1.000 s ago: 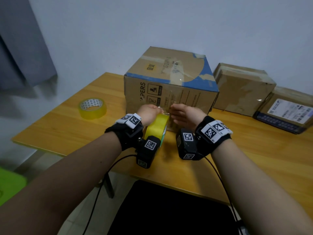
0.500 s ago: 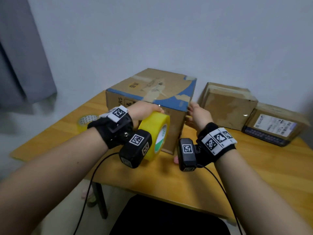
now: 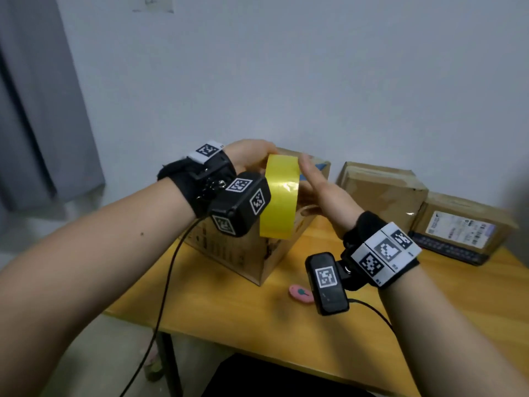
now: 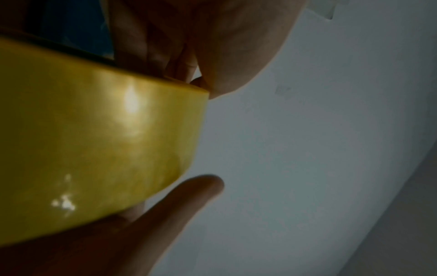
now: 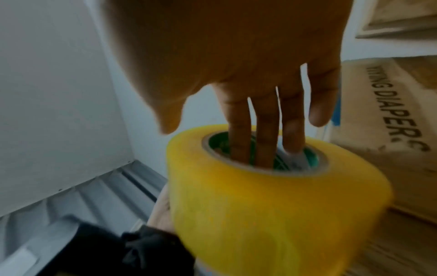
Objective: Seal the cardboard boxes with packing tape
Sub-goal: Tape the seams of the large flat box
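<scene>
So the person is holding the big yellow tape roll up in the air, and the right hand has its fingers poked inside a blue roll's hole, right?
Nearly. The roll is not blue: the right wrist view shows the right hand with three fingers poked into the hole of the same yellow tape roll. The left hand holds that roll up in the air, as you said.

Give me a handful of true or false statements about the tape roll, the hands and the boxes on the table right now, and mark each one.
1. The yellow tape roll is lifted off the wooden table. True.
2. Three fingers of the right hand reach into the roll's core. True.
3. The left hand lies flat on the table. False: it holds the roll from the other side, in the air.
4. Only one cardboard box is on the table. False: the large box has two smaller boxes to its right, one plain and one with a shipping label.
5. A small pink object lies on the table near the large box. True.
</scene>
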